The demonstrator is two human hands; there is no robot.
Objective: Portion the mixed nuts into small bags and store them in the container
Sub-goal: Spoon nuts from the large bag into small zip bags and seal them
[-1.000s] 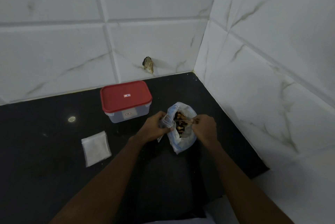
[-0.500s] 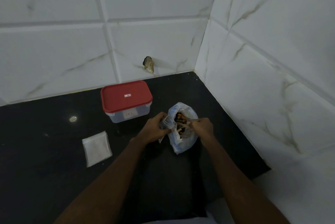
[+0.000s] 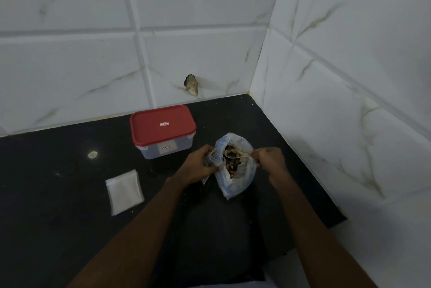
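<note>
Standing on the dark worktop (image 3: 70,194), near the tiled wall (image 3: 349,77) on the right, a large plastic bag (image 3: 240,186) is seen with its mouth opened upward, and mixed nuts (image 3: 233,168) are visible inside it. A small clear bag (image 3: 213,158) is grasped by the left hand (image 3: 198,167): the grip is clenched round the bunched plastic, which is held just beside the left rim of the large plastic bag; whether the 2 bags touch cannot be told. A small pale spoon (image 3: 235,154) is pinched by its handle in the grip of the right hand (image 3: 271,159), and its bowl is held over the open mouth of the large plastic bag, above the nuts. Dark pieces seem to lie in the bowl, but this cannot be made out with certainty.

The container (image 3: 151,151) is set on the worktop to the far left of the hands, apart from them, and its red lid (image 3: 161,133) is fitted on the clear body. A flat white pouch (image 3: 124,191) is laid on the near left, well apart from the container and from both hands. A chipped hole (image 3: 191,84) is seen low in the far wall (image 3: 70,66), beyond the container.
</note>
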